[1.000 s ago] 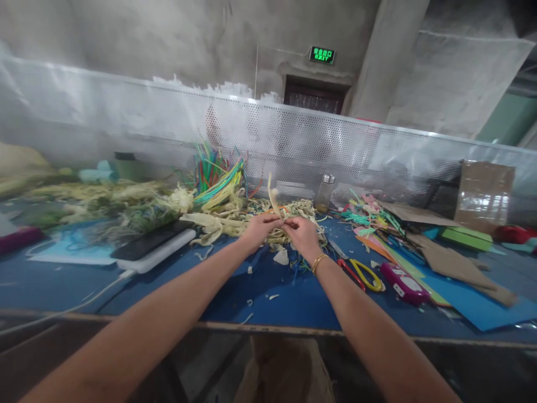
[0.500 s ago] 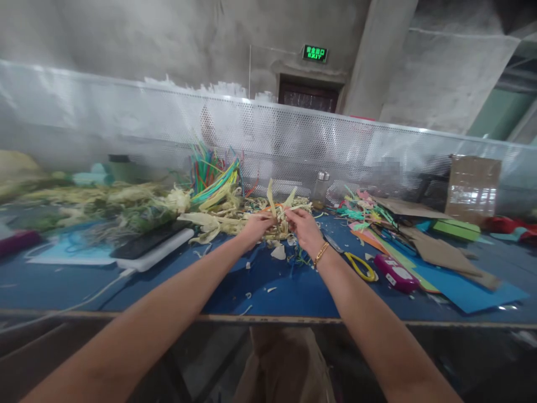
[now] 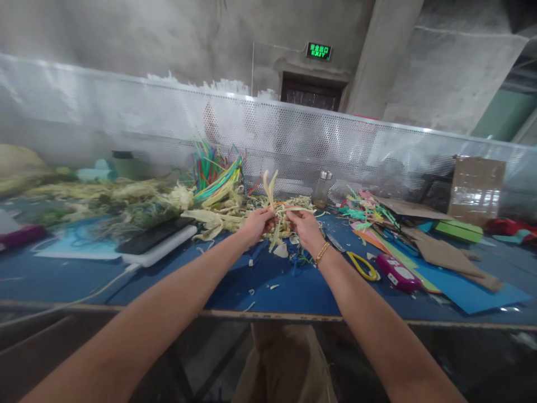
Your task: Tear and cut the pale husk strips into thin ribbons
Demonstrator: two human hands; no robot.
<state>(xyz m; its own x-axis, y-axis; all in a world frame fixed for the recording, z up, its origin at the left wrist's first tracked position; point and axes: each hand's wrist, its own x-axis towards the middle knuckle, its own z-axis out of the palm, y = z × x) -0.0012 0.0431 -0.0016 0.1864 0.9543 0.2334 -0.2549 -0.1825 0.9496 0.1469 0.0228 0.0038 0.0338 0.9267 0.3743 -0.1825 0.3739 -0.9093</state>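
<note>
Pinching a pale husk strip (image 3: 271, 189) from both sides here: the left hand (image 3: 259, 224) is closed around its lower end, and the right hand (image 3: 305, 226) has its fingertips nipped on a thin sliver coming off it sideways. The husk sits up off the blue table (image 3: 293, 294), over the middle and toward the far edge, right in front of the heap of husk shreds (image 3: 300, 206). My take on doing this well: keep the left grip low and firm so the strip can't twist, and draw the sliver along the grain in a slow, even pull rather than a yank, or it'll likely snap short. Yellow-handled scissors (image 3: 364, 266) lie just beside the right wrist, and coloured straws (image 3: 218, 173) are at the far edge. Compared with half a second ago, the two tips that were splayed wide in a V now stand close together, and a second ago only one tip was sticking up
</note>
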